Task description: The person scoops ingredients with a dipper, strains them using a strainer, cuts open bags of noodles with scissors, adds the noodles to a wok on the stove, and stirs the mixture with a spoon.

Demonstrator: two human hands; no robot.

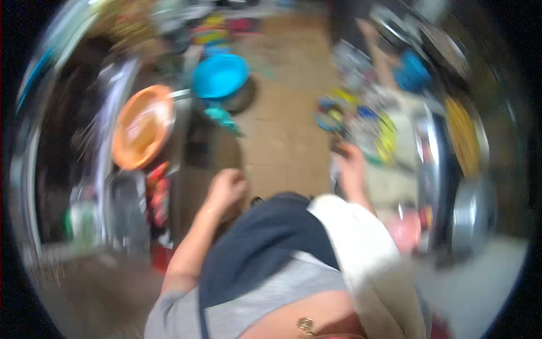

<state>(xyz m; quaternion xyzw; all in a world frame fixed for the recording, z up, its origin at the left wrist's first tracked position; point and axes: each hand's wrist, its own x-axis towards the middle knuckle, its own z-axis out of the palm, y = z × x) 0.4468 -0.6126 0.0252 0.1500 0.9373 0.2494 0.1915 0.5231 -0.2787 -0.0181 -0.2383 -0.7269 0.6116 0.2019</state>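
My left hand (pixel 227 189) hangs in front of my body with its fingers curled in, and nothing shows in it. My right hand (pixel 352 169) is at the edge of the cluttered counter on the right. Its fingers are bent around something small and dark (pixel 340 148), too blurred to name. Just beyond that hand lie yellow and blue items (pixel 370 124), smeared by motion. A white cloth (pixel 361 237) hangs over my right side, beside a dark apron (pixel 265 231).
A blue basin (pixel 220 76) and an orange basin (pixel 144 127) stand on the left. The brown floor (pixel 293 101) runs ahead between both sides. At right are a metal pot (pixel 473 212), a pink item (pixel 406 229) and a blue container (pixel 412 72).
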